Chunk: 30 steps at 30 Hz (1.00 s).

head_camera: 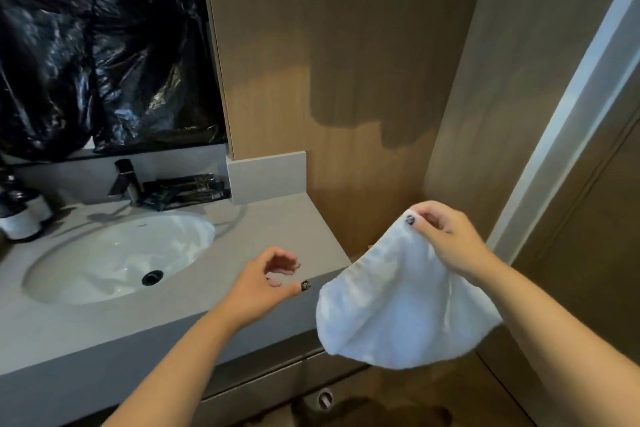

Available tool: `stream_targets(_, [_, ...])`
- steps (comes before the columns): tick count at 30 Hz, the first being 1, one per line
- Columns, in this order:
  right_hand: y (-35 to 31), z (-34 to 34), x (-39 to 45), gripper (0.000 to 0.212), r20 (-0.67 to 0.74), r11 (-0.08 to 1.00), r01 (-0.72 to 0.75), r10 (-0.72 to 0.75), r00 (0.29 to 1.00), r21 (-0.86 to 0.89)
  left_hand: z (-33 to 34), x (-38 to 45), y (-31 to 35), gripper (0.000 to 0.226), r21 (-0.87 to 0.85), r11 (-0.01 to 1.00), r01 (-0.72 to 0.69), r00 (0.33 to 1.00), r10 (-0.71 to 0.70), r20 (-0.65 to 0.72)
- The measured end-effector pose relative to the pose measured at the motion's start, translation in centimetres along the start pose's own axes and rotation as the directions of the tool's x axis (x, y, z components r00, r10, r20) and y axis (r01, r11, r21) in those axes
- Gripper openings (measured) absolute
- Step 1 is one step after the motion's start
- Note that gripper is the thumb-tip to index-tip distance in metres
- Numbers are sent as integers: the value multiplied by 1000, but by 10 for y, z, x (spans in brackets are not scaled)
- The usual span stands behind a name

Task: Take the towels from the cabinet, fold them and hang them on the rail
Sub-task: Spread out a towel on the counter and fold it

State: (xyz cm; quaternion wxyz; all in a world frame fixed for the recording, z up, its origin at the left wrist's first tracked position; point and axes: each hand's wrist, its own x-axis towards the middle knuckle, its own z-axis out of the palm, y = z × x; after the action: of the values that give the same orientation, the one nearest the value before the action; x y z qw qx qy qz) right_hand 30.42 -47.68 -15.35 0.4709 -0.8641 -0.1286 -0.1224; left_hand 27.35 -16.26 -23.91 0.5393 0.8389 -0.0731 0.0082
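- Head view, far left of the frame: dark bottles [20, 215] stood on the grey bench [270, 218], under black plastic sheeting [97, 45].
- Left of centre: a white sink [117, 256] sat in the bench, a dark tap [124, 180] behind it.
- Centre: the left hand [266, 281] hovered over the bench edge, its grip released, fingers loosely curled.
- Right: the right hand [446, 236] pinched a white towel [398, 305] by its top; the towel hung beside the bench end, before the wood wall [346, 45].
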Motion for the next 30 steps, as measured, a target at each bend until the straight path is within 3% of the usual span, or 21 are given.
stream_targets(2, [-15,3,-3,12,190,993,99,-87,978,-58,29,6,13,54,0,999,-33,997,33,64])
stream_targets(5, [-34,-8,-8,13,307,988,150,-130,943,-42,65,15,39,59,-51,994,-92,979,100,180])
stream_targets(9, [-43,-33,-14,13,329,994,106,-112,938,38,99,18,74,37,-299,950,-90,952,171,255])
stream_targets(12, [-34,-47,-20,14,257,994,34,-60,965,106,112,10,96,25,-382,920,-89,972,164,169])
stream_targets(17, [-17,-53,-29,14,36,979,-49,43,998,198,120,-2,90,22,-238,947,-216,970,235,54])
stream_targets(21, [-7,-54,-25,12,-233,956,-69,139,963,284,124,-18,65,20,-116,993,-35,982,56,181])
stream_targets(24, [6,-58,-20,9,-382,941,-69,201,902,331,126,-26,47,7,-75,997,18,983,-4,181])
stream_targets(27, [23,-62,-18,11,-443,953,-104,226,868,284,120,-27,32,37,64,998,14,985,-24,171])
stream_targets(30, [35,-60,-16,12,-467,962,-134,235,853,239,106,-23,14,44,121,990,-67,987,48,152])
